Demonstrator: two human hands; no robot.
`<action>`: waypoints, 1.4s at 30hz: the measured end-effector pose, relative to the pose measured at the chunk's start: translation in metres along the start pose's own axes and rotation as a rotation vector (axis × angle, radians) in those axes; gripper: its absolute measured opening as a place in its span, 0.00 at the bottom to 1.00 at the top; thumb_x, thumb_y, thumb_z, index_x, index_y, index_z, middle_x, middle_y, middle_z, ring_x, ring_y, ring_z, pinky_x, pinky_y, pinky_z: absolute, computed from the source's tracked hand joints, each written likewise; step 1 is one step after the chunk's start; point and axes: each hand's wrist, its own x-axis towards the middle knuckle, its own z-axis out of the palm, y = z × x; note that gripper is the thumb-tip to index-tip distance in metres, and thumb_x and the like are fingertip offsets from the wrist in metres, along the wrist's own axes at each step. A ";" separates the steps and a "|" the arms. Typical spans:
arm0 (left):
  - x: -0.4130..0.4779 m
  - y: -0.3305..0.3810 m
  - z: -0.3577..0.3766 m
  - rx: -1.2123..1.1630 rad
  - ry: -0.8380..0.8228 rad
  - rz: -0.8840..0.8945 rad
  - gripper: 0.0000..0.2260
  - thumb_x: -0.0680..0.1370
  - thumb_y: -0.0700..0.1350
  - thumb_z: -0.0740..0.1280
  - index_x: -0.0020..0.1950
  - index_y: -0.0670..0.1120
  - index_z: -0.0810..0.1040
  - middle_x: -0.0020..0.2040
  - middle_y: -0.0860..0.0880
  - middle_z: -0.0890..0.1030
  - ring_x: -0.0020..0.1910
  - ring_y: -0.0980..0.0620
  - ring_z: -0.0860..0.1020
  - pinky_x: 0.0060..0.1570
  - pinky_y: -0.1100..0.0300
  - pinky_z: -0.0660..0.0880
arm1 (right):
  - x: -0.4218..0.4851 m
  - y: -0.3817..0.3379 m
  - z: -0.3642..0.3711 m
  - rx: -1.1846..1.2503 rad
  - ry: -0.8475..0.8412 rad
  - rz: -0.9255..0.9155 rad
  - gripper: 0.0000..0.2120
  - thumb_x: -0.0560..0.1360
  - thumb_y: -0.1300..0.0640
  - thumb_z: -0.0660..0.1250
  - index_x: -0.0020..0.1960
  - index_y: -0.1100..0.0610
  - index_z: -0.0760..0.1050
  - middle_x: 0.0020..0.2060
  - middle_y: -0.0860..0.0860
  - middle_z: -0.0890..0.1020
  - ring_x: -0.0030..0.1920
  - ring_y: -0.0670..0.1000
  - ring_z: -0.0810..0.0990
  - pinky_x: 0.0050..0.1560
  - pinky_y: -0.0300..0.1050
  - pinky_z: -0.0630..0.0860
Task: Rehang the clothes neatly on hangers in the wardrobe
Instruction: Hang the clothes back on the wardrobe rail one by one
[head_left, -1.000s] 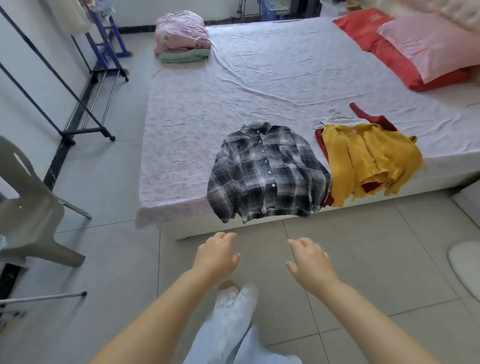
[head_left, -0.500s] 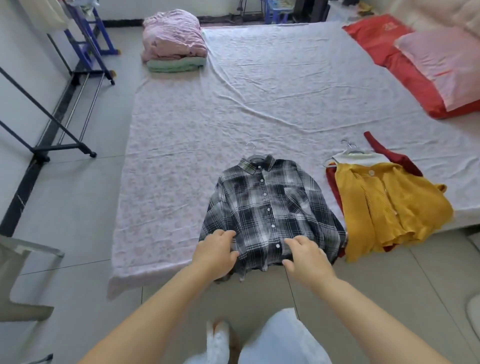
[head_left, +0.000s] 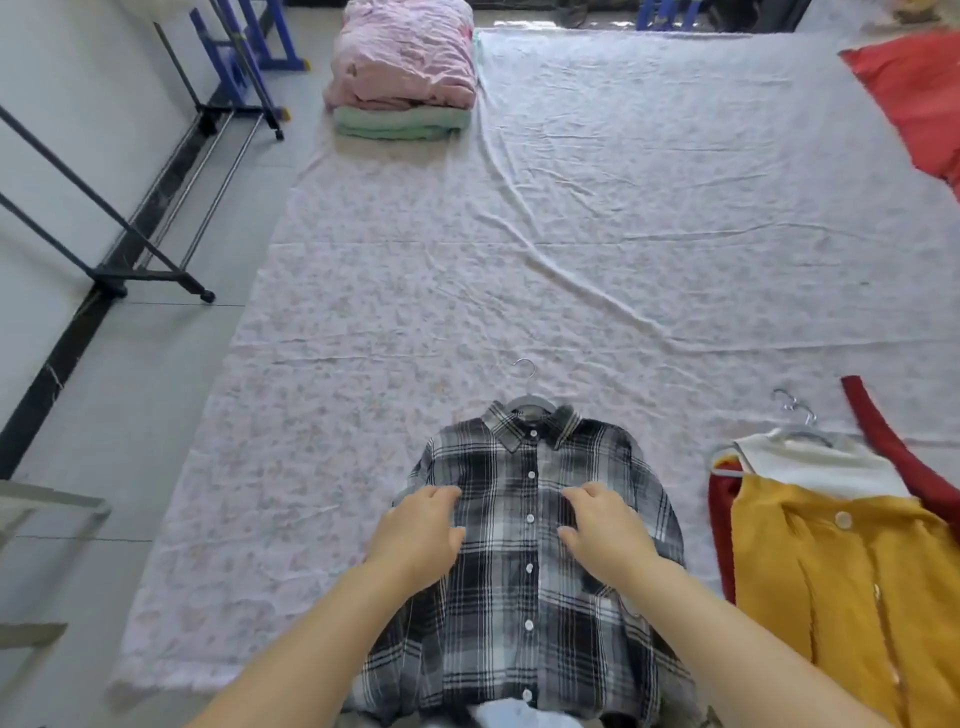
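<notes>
Plaid shirt (head_left: 511, 571) lay flat and face-up at the near edge of the bed (head_left: 571, 234), buttoned down the front, hem hanging over that edge. Its hanger (head_left: 527, 402) was already inside the collar, with the hook pointing toward the far edge.

Left hand (head_left: 415, 535) and right hand (head_left: 605, 535) were over the chest of the shirt, one each side of the button line. Fingers were loose and slightly bent, gripping nothing. Whether the palms were pressing the cloth or hovering just above it could not be told from this angle.

Yellow cardigan (head_left: 831, 597) sat toward the near right corner, on top of a red garment (head_left: 719, 519) and a white top (head_left: 815, 462), well apart from the plaid. Folded bedding (head_left: 400, 67) sat at the far left corner. A clothes rack (head_left: 109, 278) stood on the floor left of the bed.

Step in hand was likely smoothing and squaring the shirt on its hanger before lifting.

To do it well:
- Sweep both palms outward from the placket toward the sleeves, evenly, so the shoulders seat on the hanger arms.
- Check the collar sits centred on the hook.
- Lift by the hook or hanger neck, not by the fabric, so nothing slips off.
- Keep the hem from dragging on the floor.
</notes>
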 end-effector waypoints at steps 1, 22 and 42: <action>0.017 0.004 -0.003 -0.005 -0.006 -0.016 0.23 0.79 0.50 0.58 0.73 0.50 0.60 0.70 0.50 0.66 0.67 0.49 0.66 0.63 0.52 0.67 | 0.025 0.009 -0.007 -0.011 -0.014 0.001 0.23 0.78 0.50 0.60 0.70 0.54 0.63 0.66 0.53 0.68 0.63 0.55 0.70 0.58 0.49 0.71; 0.190 -0.028 0.043 -0.090 -0.053 -0.193 0.23 0.79 0.52 0.58 0.73 0.54 0.57 0.70 0.57 0.63 0.68 0.56 0.63 0.66 0.59 0.63 | 0.336 0.063 0.064 -0.010 0.032 0.028 0.18 0.77 0.56 0.62 0.66 0.58 0.66 0.60 0.54 0.74 0.56 0.56 0.73 0.55 0.49 0.72; 0.084 0.015 -0.009 -0.129 0.180 0.021 0.23 0.80 0.55 0.55 0.74 0.54 0.56 0.70 0.58 0.62 0.69 0.57 0.59 0.67 0.62 0.57 | 0.076 0.013 -0.035 0.324 0.406 -0.131 0.02 0.75 0.57 0.67 0.46 0.50 0.76 0.37 0.41 0.75 0.39 0.44 0.72 0.38 0.34 0.66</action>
